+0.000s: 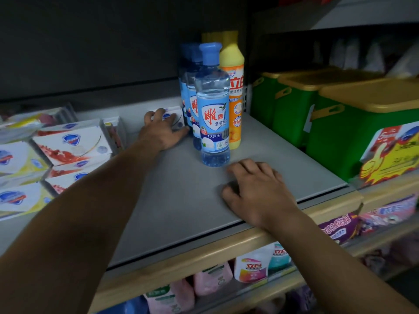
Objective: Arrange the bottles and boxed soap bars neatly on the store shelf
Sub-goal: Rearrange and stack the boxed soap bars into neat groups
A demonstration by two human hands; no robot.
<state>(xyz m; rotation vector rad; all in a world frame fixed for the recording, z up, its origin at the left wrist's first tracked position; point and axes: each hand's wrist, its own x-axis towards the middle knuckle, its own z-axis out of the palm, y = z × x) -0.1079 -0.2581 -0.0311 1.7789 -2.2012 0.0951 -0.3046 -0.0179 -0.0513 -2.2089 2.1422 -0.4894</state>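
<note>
The grey store shelf carries a tight row of clear blue-capped dish-soap bottles, the front bottle standing upright with two more blue-capped bottles lined up directly behind it. Touching the right side of the front bottle is a yellow-orange detergent bottle, also upright, with another yellow bottle partly hidden behind the row.

The left hand reaches deep onto the shelf, just left of the front bottle, and its fingers curl over the top of a white boxed soap bar, which lies on the shelf against the base of the rear blue-capped bottles. The right hand rests on the bare shelf just in front of and to the right of the front bottle, palm down, fingers loosely bent and holding nothing; its fingertips lie near the bottle's base without touching it.

Far left of the front bottle sits a heap of boxed soap bars, white with red or yellow print, lying at mixed angles. To the right of the front bottle, beyond the yellow-orange one, stand green storage bins with yellow lids, and a yellow thumbs-up price sign leans on the nearest bin. Below the shelf, pouches of laundry products fill the lower tier.
</note>
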